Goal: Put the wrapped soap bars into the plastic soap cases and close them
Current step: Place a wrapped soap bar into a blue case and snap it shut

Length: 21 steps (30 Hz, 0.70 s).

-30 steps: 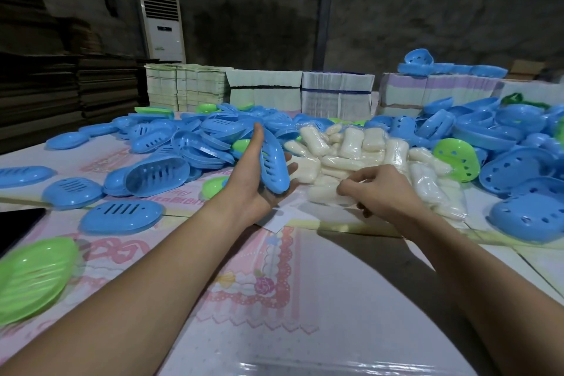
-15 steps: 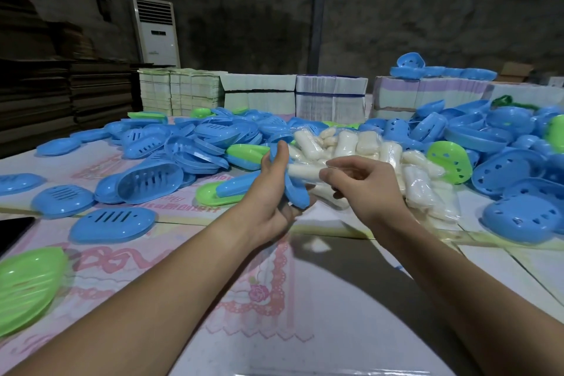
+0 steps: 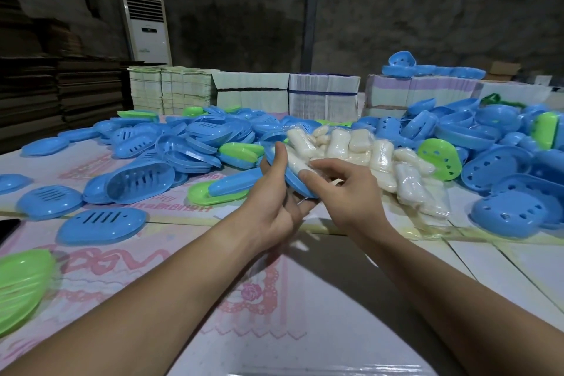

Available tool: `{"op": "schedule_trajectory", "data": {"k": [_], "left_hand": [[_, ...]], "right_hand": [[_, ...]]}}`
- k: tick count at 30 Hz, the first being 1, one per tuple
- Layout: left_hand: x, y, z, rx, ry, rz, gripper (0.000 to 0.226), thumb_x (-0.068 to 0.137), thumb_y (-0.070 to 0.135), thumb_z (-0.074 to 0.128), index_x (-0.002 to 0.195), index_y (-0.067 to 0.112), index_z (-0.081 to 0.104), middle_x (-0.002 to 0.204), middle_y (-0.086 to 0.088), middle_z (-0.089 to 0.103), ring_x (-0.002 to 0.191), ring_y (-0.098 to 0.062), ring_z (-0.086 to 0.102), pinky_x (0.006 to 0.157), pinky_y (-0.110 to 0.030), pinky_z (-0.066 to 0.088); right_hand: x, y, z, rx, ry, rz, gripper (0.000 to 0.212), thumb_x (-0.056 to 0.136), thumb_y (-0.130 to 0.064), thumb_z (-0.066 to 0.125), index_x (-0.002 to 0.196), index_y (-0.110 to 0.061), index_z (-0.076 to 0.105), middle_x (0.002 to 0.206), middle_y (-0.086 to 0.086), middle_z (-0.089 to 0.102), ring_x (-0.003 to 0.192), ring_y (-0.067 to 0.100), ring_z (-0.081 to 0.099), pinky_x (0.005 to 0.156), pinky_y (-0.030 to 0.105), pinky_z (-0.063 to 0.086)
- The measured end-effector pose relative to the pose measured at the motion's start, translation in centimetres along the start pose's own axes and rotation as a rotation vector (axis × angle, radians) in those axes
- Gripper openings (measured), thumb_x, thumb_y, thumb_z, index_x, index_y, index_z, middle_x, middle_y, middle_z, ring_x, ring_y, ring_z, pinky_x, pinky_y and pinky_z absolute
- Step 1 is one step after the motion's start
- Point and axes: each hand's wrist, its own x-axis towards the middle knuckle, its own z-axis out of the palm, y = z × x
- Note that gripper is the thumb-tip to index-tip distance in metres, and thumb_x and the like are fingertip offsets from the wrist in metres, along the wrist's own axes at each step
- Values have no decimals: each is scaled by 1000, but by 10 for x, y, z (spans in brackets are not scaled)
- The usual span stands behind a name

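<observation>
While cupped in the left hand (image 3: pixel 276 207), blue case half (image 3: pixel 294 181) stands tilted on edge, long axis slanting from up by the thumb tip down toward the curled fingers beneath, hollow side turned toward the right hand (image 3: pixel 348 189). Gripped with thumb along the back rim and fingers wrapped under the lower edge. Wrapped soap bar (image 3: pixel 297 163) lying in that hollow along the same slant, upper end pointing away toward the soap pile (image 3: pixel 366 159). Pinched and pressed in by the right fingers (image 3: pixel 305 174), fingertip at the bar's lower end, thumb over the crinkled wrapper. Hidden behind the left thumb: the case's far rim; lower end of the bar covered by the right fingertips, so full seating cannot be judged. Beyond the fingertips, a heap of blue and green case halves (image 3: pixel 195 143), slotted lids to the left of the left thumb, holed ones past the right knuckles. Cut off at the left edge: a green case half (image 3: pixel 21 281) and a dark flat object. Underneath, a table (image 3: pixel 305 299) of white sheets with pink lace print. Farther back, bundled card stacks (image 3: pixel 323 94), a standing air conditioner (image 3: pixel 148 29), rough dim concrete walls.
</observation>
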Motion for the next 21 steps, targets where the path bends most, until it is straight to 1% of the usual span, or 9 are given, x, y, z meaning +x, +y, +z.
{"op": "schedule_trajectory", "data": {"k": [3,5,7,8,11,15,17,18,21], "left_hand": [[0,-2,-2,-8,-8,-38,63,97,57,48,140,12,54,120,-19,72,113,-31,69,91,-48,57],[1,-1,-4,-36,-2,-63,67,96,59,49,138,7,56,122,-23,70,116,-34,68,93,-51,55],[2,2,-6,-89,-2,-76,68,96,59,48,133,2,58,122,-25,69,115,-36,68,93,-54,54],[2,3,-7,-106,-6,-79,67,97,58,47,129,1,60,121,-26,70,111,-36,70,91,-54,55],[1,2,-8,-73,-21,-65,62,99,57,44,122,2,62,115,-23,72,100,-32,74,85,-51,58],[-2,4,-7,-24,-56,-4,54,100,51,48,129,7,58,107,-17,76,91,-26,76,78,-44,63],[-4,5,-6,6,-77,12,52,99,41,57,137,7,54,104,-16,76,87,-24,76,79,-43,63],[-4,4,-7,29,-74,22,51,97,32,62,140,6,51,100,-16,76,86,-25,75,77,-42,64],[-2,0,-8,117,-56,40,54,90,6,64,141,-2,49,102,-18,74,89,-28,75,71,-40,64]], "right_hand": [[-2,-1,1,-1,-42,3,18,80,-32,76,95,-22,78,83,-15,74,84,2,67,80,21,51],[0,-2,0,14,-143,-21,16,88,-30,70,91,-17,79,82,-12,74,81,3,67,77,22,50],[3,-3,-4,24,-239,-14,26,96,-26,61,83,-9,76,80,-4,74,76,5,62,74,29,48],[5,-2,-6,15,-272,0,26,96,-22,59,90,-6,77,88,2,74,82,4,62,80,30,49],[7,-1,-10,-68,-314,-31,23,92,-12,64,112,-12,74,114,2,69,107,8,60,98,25,45],[6,-2,-12,-109,-298,-68,24,90,-19,70,114,-18,74,120,-1,56,103,-1,52,93,15,40],[8,-1,-13,-111,-286,-92,23,89,-22,71,112,-20,74,117,-4,55,100,-3,52,87,9,38],[8,-1,-13,-117,-289,-98,22,89,-24,71,111,-22,75,116,-5,56,102,-3,53,87,10,38],[10,-1,-17,-73,-287,-100,13,89,-25,69,101,-24,76,111,-8,57,108,5,55,93,27,45]]}}
